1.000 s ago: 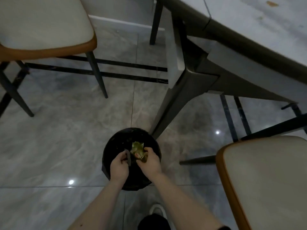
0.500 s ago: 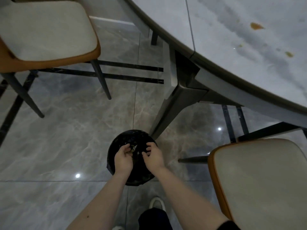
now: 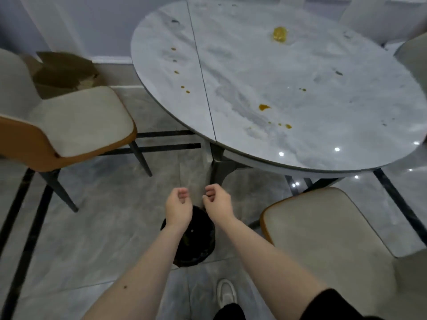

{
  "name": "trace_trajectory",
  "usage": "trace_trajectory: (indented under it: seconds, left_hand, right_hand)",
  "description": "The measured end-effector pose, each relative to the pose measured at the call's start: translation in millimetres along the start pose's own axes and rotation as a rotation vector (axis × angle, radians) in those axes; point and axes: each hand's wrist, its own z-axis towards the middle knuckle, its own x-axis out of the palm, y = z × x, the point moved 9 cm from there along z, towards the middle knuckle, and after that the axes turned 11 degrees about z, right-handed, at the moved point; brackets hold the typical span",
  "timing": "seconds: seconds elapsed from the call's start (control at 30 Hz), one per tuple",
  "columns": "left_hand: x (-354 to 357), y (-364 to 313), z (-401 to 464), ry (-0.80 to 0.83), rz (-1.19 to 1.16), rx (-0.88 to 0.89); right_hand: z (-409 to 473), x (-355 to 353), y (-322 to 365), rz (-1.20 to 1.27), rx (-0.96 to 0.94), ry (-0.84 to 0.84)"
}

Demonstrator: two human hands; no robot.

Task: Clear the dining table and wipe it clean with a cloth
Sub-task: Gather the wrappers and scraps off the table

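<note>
Where the person's forearms cross it, the black bin (image 3: 196, 245) on the floor is mostly hidden, and what lies inside is too dark to make out beyond a pale fleck. To the far left a chair (image 3: 76, 121) with an orange shell is cut off by the edge, and behind it an open cardboard box (image 3: 62, 70) sits against the wall, its contents unclear. Above the bin the left hand (image 3: 178, 207) hangs with fingers loosely curled and holding nothing; just beside it the right hand (image 3: 218, 203) does the same, thumb and fingertips close together but empty. Both hands are well short of the round marble dining table (image 3: 323, 135), which stands beyond and to their right. Orange-yellow spills (image 3: 264, 107) dot its top, with a larger yellow blob (image 3: 280, 34) near the far side. At lower right a second chair (image 3: 323, 236) runs out of view, and a white shoe (image 3: 226, 293) shows below.
</note>
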Motion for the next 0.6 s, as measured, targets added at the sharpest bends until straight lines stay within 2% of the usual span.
trace_trajectory:
  seconds: [0.27,0.43,0.6]
  left_hand:
    - [-4.5,-119.3,-56.7,0.058,-0.030,0.215]
    - [26.8,-184.3,-109.1,0.112,-0.047,0.326]
    - [78.0,-222.6,-177.6,0.172,-0.037,0.387]
  right_hand:
    - [-46.1,-113.0,80.5,0.027,-0.128,-0.180]
    - [-80.9,-197.0,92.1,0.062,-0.122,-0.278]
    - [-124.1,-281.9,76.0,0.094,-0.121,-0.386]
